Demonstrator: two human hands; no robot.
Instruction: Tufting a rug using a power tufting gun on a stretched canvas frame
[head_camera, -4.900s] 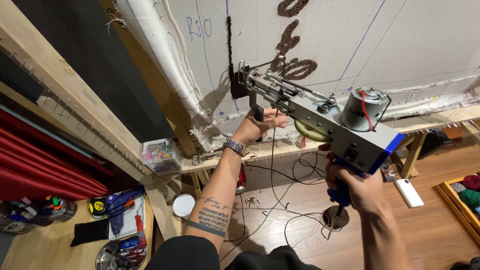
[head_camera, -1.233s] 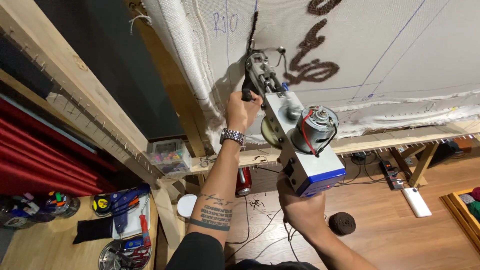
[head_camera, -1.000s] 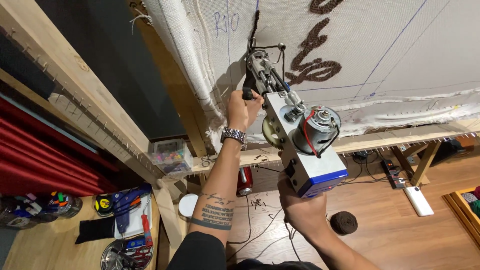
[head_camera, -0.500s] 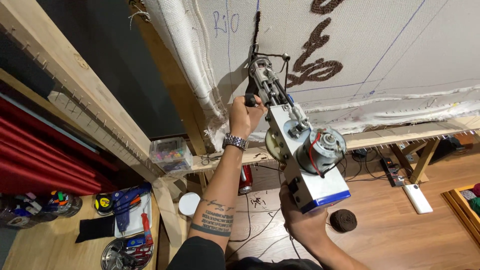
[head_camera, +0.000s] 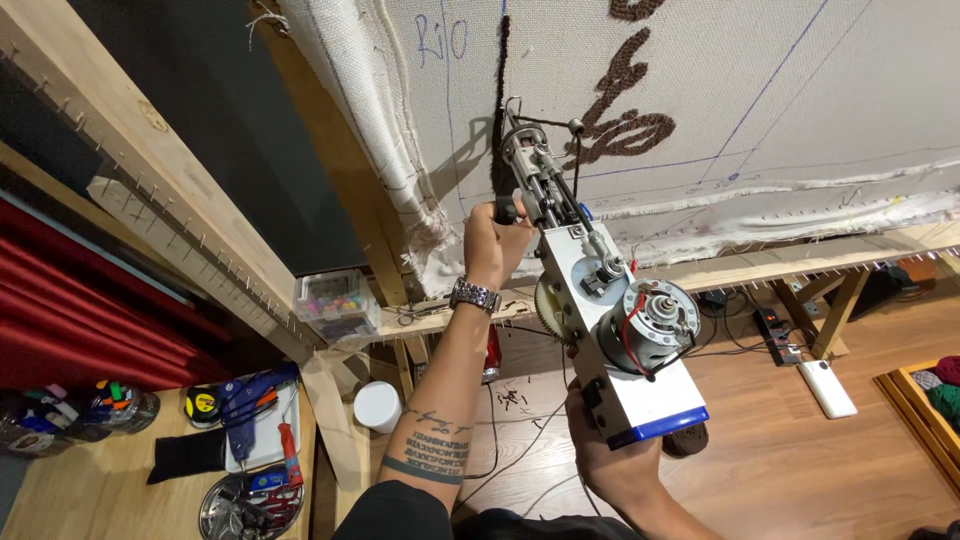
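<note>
Tufting gun (head_camera: 610, 330), white body with blue rear edge and exposed motor, is held up against the white backing cloth (head_camera: 800, 110) stretched on a wooden frame (head_camera: 150, 170). Needle end of the gun meets the cloth at the lower end of a dark vertical tufted line (head_camera: 499, 110), just left of brown tufted lettering (head_camera: 625, 105).

Left hand (head_camera: 493, 245): grip fully closed around the black front handle of the gun, just left of the needle assembly; metal wristwatch (head_camera: 474, 295) on the wrist, tattoo on the forearm below it.

Right hand (head_camera: 615, 470): under the rear of the gun, fingers wrapped on the lower handle, grip closed; the handle itself is mostly hidden by the gun body.

Below the gun: frame's lower wooden rail with the cloth's frayed edge tacked along it, cables on the wood floor (head_camera: 800, 470), a white power strip (head_camera: 827, 388) to the lower right.

Left of the gun: clear plastic box (head_camera: 335, 303) of small coloured items on the rail. Further lower left, a desk (head_camera: 90, 480) carrying a blue glue gun (head_camera: 240, 405), yellow tape measure (head_camera: 203, 403), red-handled tool (head_camera: 291, 452) and a round metal tray (head_camera: 240, 505).
</note>
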